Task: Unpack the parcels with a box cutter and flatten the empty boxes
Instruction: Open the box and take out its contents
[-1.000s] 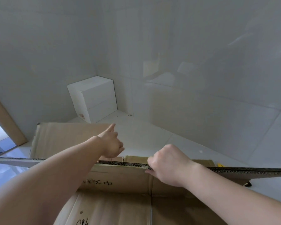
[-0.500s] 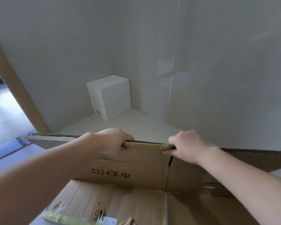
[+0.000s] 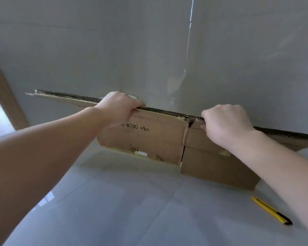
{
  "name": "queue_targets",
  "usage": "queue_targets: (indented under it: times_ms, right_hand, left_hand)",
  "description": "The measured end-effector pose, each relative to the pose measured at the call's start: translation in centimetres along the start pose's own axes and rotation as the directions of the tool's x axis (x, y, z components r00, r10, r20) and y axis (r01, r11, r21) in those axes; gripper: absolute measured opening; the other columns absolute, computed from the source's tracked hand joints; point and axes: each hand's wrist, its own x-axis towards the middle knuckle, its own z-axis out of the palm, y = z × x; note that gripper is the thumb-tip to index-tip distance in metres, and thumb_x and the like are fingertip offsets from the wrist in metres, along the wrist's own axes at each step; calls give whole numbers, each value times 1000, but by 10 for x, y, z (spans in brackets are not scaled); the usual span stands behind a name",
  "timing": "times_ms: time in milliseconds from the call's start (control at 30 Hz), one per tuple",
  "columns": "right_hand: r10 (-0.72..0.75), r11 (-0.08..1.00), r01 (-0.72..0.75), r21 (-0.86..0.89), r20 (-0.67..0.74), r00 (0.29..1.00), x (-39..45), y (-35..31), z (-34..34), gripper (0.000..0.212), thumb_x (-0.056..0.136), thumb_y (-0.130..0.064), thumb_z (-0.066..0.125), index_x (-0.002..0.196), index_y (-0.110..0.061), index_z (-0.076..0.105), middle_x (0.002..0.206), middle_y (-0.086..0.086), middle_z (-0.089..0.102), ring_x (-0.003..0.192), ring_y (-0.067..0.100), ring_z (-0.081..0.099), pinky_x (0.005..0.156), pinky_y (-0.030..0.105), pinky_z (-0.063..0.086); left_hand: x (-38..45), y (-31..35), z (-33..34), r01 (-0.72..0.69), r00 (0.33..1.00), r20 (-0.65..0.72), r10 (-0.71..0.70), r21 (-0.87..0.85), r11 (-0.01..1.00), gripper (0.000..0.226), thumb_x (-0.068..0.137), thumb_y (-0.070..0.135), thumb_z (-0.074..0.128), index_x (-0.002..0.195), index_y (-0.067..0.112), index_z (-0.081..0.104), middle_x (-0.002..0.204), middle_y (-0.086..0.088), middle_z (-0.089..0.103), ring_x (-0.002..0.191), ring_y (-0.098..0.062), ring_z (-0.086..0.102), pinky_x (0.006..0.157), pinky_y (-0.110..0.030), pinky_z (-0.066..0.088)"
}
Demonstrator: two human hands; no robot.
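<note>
Two hands clamp the top edge of the flattened brown cardboard box (image 3: 155, 137), held upright against the far wall: left hand (image 3: 117, 107), right hand (image 3: 226, 125). Near right, a yellow box cutter (image 3: 271, 210) lies on the floor.

Upside-down handwritten characters — cardboard box (image 3: 160, 139)

The flattened cardboard box (image 3: 156, 137) stands on edge on the floor (image 3: 132, 201) before the wall (image 3: 114, 50); the box cutter (image 3: 271, 210) lies right, nearer.
</note>
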Motion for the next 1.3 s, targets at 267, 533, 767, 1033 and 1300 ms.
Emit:
queue_targets:
  times_ms: [267, 533, 767, 1033, 1300]
  right_hand:
    - [-240, 956, 207, 206, 151, 959, -34, -78, 19, 5, 86, -21, 56, 85, -21, 61, 92, 4, 66, 86, 28, 62, 63, 28, 33]
    - [-457, 864, 255, 433, 463, 759, -99, -170, 96, 8, 86, -23, 56, 86, -16, 62, 100, 9, 67, 96, 30, 64, 67, 29, 40]
    - [-590, 770, 295, 566, 455, 667, -135, -225, 98, 32, 93, -28, 48, 65, -14, 42, 79, 5, 56, 85, 30, 61, 64, 29, 36]
    - [-673, 680, 204, 704, 488, 556, -164, -286, 104, 20, 93, -29, 48, 86, -16, 62, 104, 12, 67, 99, 32, 62, 72, 31, 40]
    - [-669, 690, 242, 682, 473, 573, -149, -303, 118, 31, 96, -34, 48, 118, -16, 60, 121, 9, 62, 114, 31, 57, 86, 35, 46]
  left_hand:
    - [-74, -13, 68, 99, 970, 226, -89, -37, 994, 34, 96, 32, 45, 127, 44, 54, 106, 5, 68, 99, -21, 60, 78, -26, 43]
    - [-148, 9, 165, 35, 828, 559, -39, 17, 999, 30, 93, 28, 50, 118, 41, 61, 111, 10, 65, 106, -17, 59, 83, -28, 48]
    - [-200, 3, 177, -23, 690, 724, 18, -2, 1000, 61, 84, 3, 40, 131, 41, 50, 114, 9, 63, 104, -18, 59, 71, -24, 44]
    - [-269, -6, 206, 125, 385, 922, 36, -90, 988, 66, 90, 21, 54, 149, 26, 26, 142, 2, 46, 120, -19, 51, 95, -27, 42]
    - [-295, -17, 215, 247, 572, 813, -104, -50, 968, 47, 94, 28, 45, 140, 33, 40, 134, 9, 54, 119, -19, 53, 88, -31, 47]
